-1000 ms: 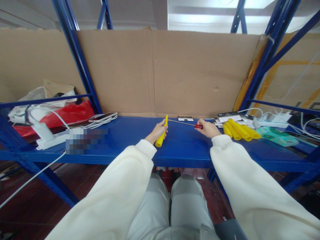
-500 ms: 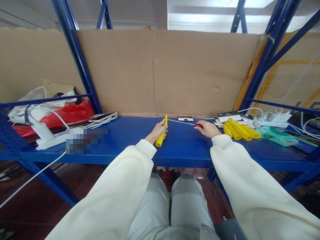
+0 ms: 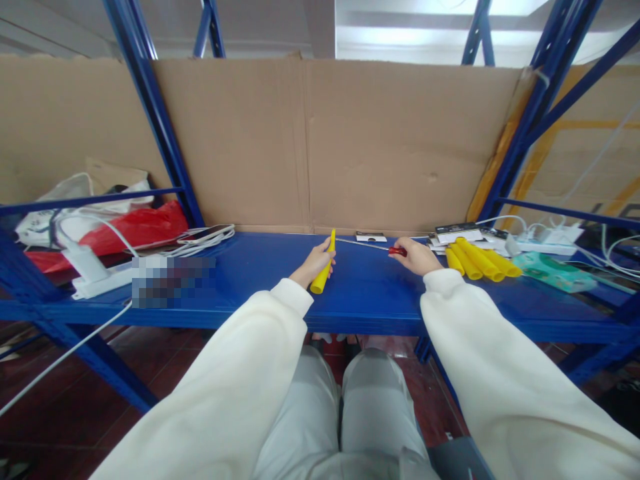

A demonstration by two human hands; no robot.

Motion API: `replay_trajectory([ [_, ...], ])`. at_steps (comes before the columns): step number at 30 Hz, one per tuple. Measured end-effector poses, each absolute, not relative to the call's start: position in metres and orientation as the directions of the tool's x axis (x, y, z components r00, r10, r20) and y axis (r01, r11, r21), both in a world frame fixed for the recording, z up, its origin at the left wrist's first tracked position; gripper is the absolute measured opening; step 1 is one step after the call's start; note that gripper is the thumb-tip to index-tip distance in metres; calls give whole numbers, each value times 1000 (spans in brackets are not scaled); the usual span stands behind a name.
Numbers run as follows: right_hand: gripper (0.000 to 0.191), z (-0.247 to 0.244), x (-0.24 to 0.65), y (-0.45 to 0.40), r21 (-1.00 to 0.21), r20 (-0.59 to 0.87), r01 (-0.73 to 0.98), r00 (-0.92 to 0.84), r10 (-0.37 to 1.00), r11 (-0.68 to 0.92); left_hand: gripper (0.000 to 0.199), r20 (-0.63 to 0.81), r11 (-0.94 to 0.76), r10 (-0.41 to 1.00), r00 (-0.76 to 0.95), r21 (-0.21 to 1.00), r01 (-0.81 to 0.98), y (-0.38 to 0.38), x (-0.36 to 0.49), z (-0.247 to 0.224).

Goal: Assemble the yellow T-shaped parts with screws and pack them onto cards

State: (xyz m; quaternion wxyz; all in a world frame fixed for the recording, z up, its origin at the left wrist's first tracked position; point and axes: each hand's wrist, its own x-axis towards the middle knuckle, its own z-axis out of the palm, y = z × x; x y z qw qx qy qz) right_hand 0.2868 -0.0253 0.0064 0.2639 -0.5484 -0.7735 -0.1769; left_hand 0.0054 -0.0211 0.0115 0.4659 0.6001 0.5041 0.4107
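My left hand (image 3: 316, 263) is closed around a yellow tapered plastic tube (image 3: 320, 283), whose narrow end points up and away and whose wide end points down toward me. My right hand (image 3: 418, 256) grips the red handle of a long, thin screwdriver (image 3: 399, 251). Its metal shaft runs left, and the tip reaches the yellow tube near the narrow end, just above my left fingers. Whether the tip sits in the tube or only touches it is too small to tell.
Right of my right hand lie several more yellow tubes (image 3: 473, 260) and a green plastic packet (image 3: 555, 272). A small white-and-black card (image 3: 371, 237) rests at the back of the blue shelf (image 3: 265, 267). On the left are a white power strip (image 3: 113, 279), cables and a red bag (image 3: 140, 227).
The fingers of my right hand have shifted on the screwdriver, so more of its red handle shows. My left hand and the yellow tube stay where they were.
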Motion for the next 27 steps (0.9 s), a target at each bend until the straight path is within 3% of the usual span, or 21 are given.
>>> replay_trajectory([
  [10, 19, 5, 288, -24, -27, 569, 930, -287, 771, 367, 64, 14, -51, 988, 153, 971, 235, -21, 5, 12],
  [27, 19, 4, 288, -19, -76, 494, 925, -289, 820, 372, 64, 14, -54, 987, 157, 966, 251, -23, 6, 14],
])
